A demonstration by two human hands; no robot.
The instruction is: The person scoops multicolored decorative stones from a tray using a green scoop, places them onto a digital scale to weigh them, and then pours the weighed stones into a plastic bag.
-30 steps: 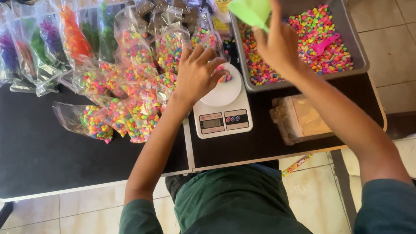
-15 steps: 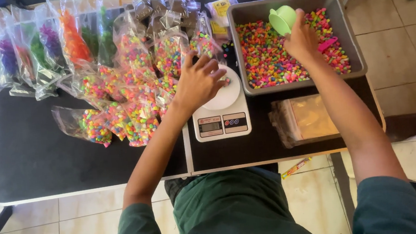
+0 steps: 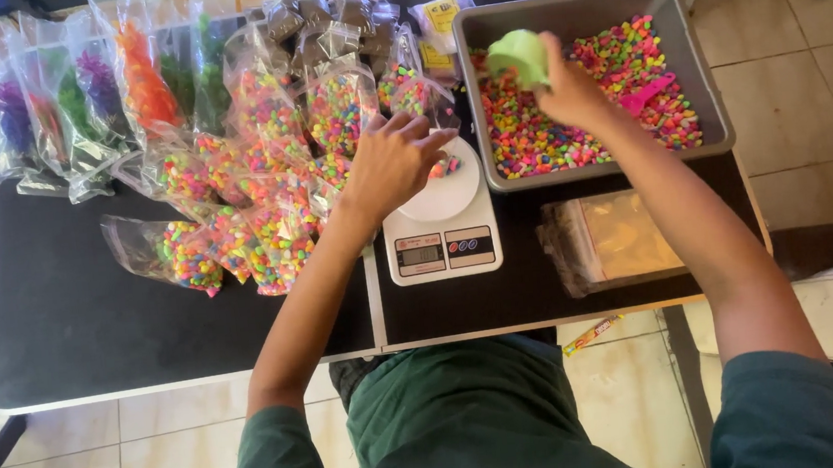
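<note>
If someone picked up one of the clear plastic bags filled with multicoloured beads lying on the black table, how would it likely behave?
The clear plastic bag filled with multicoloured beads would probably sag and shift, since its film looks thin and its contents loose. It likely feels fairly heavy for its size, being packed full. The glossy film may be slippery. It lies flat, so rolling seems unlikely.

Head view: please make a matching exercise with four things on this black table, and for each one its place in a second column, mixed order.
Things:
1. light green plastic scoop
2. white digital kitchen scale
3. pink plastic scoop
4. stack of empty clear bags

Places:
A. lying on the beads in the grey tray
B. in the right hand
C. below the grey tray
D. under the left hand

Pairs: 1-B, 2-D, 3-A, 4-C
</note>
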